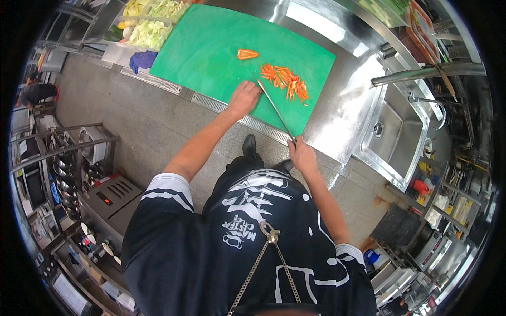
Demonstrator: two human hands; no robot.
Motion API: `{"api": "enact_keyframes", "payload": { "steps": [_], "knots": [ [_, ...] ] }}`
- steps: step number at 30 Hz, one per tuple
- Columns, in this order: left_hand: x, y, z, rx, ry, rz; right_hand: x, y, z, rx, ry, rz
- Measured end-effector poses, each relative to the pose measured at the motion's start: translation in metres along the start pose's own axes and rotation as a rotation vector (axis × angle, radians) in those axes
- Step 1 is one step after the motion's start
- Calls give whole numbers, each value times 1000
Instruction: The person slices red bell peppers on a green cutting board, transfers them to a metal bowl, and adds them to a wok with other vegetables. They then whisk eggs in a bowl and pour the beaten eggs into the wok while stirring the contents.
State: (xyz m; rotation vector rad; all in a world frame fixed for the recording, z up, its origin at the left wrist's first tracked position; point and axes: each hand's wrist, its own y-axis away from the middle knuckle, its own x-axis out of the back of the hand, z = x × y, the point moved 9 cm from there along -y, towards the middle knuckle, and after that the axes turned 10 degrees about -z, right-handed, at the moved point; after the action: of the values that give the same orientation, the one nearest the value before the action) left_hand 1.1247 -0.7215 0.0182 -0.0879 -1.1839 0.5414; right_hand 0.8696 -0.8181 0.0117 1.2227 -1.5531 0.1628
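Observation:
In my right hand [303,155] is the handle of a long kitchen knife [275,110]. Its blade runs up and left over the front edge of a green cutting board [205,50], with the tip near my left fingers. My left hand [245,98] rests at the board's near edge, fingers curled together; what they hold, if anything, is hidden. Beyond the knife tip lies a pile of thin orange-red pepper strips [284,80]. A larger pepper piece [247,54] sits apart from the pile, farther back and to the left.
At the far left, clear containers hold chopped pale green leaves [150,33], beside a crumpled purple cloth [142,61]. A steel sink [396,129] with a tap [435,108] is set in the counter at right. A steel bar [421,75] crosses above that side.

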Motion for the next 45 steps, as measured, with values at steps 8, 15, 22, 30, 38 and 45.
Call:
{"api": "enact_keyframes", "payload": {
  "steps": [8, 15, 22, 30, 38, 45],
  "knots": [
    [-1, 1, -3, 60, -13, 60, 19, 20, 5, 22, -52, -54],
    [-1, 3, -1, 51, -43, 58, -1, 21, 17, -39, -3, -114],
    [-10, -6, 1, -4, -81, -60, -3, -10, 37, -46, -316, -125],
    [17, -66, -99, 401, -272, -84, 10, 29, 32, -64, -158, -119],
    [-6, -41, -84, 237, -186, -336, -18, 17, 51, -55, -313, 5],
    [-24, -17, -2, 109, -193, -371, 8, 37, 33, -101, -82, 40]
  ]
}}
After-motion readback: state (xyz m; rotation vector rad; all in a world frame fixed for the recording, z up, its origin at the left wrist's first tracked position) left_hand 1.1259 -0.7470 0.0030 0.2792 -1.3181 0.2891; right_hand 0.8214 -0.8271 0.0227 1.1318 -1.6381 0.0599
